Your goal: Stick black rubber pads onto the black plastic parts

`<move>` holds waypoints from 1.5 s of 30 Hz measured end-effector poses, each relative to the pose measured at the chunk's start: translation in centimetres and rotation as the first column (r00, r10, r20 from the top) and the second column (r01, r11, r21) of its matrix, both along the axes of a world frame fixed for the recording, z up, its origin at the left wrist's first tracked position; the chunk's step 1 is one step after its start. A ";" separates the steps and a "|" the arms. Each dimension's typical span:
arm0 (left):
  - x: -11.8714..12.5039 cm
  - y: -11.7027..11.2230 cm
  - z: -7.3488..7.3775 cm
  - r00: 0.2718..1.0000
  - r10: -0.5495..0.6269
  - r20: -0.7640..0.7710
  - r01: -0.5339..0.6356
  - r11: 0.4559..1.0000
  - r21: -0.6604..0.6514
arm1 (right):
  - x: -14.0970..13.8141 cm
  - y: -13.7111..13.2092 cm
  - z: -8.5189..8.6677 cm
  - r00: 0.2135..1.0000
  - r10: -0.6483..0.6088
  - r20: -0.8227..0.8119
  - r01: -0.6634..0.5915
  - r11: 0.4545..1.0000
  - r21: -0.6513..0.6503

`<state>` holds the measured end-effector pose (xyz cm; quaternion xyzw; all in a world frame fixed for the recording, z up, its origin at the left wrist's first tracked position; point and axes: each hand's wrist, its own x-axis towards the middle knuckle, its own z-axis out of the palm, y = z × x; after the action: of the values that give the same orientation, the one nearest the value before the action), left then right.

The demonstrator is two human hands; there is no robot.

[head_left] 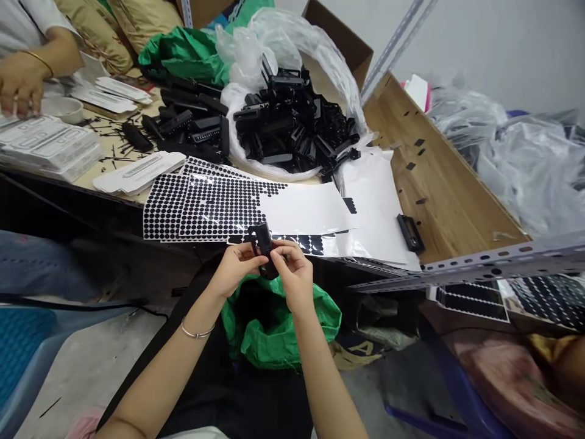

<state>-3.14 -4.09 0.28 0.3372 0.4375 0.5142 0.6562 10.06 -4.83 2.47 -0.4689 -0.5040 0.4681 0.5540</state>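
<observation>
Both hands are meeting in front of the worktop's point(457, 201) near edge, gripping one small black plastic part point(264, 249) between them. The left hand point(237, 265) is closing its fingers around the part's left side and is wearing a thin bangle at the wrist; the right hand point(295, 274) is pinching the lower right of the part, thumb pressing its face. The part is standing roughly upright, held in the air just below the sticker sheets.

Directly under the hands a green plastic bag point(283, 329) is sitting open. Just beyond the hands, sheets of black round stickers point(201, 207) are lying on white backing, partly peeled, overlapping at the worktop's edge. Farther back a clear bag full of black plastic parts point(292, 131) is spilling open, with more loose black pieces point(192, 122) to its left. A single black part point(410, 233) is lying on the white backing to the right. At the far left another person's hand point(21, 82) is resting over stacked white cartons point(50, 146).
</observation>
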 end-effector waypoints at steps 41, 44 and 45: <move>2.8 13.8 0.7 0.973 0.120 -0.198 -0.063 0.959 0.275 | 11.8 6.0 0.0 -0.072 -0.153 0.986 0.181 0.970 0.164; 3.4 16.6 -0.7 0.994 0.108 -0.012 -0.103 0.975 0.195 | 12.1 6.2 -0.6 -0.073 -0.161 0.984 0.202 0.964 0.173; 3.4 16.9 -1.2 0.991 0.131 0.042 -0.136 0.973 0.188 | 12.2 6.2 -0.7 -0.061 -0.162 0.985 0.211 0.962 0.171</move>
<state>0.23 12.82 -0.91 0.3606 0.3985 0.6013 0.5913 22.26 1.39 1.73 -0.7343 -0.6698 -0.0817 0.0744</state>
